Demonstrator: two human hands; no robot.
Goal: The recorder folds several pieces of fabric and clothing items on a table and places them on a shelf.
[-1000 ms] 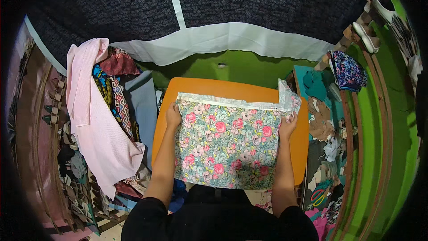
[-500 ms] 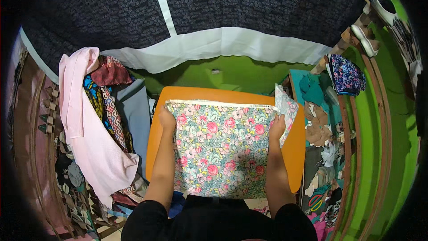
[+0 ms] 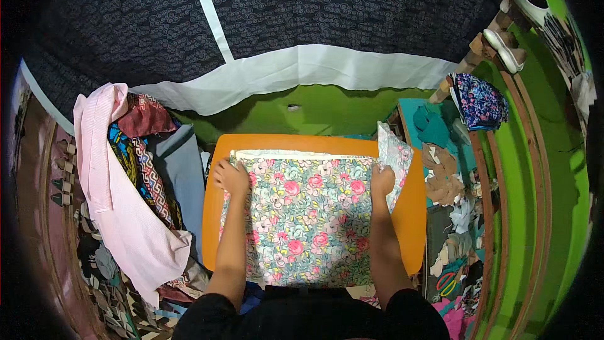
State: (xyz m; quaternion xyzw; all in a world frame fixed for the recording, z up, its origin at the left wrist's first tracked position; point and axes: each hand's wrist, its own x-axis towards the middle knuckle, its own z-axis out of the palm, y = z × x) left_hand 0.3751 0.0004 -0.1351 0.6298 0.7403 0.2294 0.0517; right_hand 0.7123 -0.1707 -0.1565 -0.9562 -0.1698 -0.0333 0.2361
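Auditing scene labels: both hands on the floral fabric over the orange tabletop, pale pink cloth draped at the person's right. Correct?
One error: the pale pink cloth is draped at the person's left, as the head view shows. The rest stands: both hands, left and right, are on the floral fabric over the orange tabletop.

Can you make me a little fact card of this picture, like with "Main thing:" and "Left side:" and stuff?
Main thing: flowery cloth, pink blooms on grey-green
Under it: orange table
Left grip: at the cloth's far left corner
Right grip: near its far right corner, beside a folded-out flap
Left side: long pale pink cloth, draped over other fabrics
Right side: dark patterned bundle
Behind: green wall, below black patterned fabric with a white border
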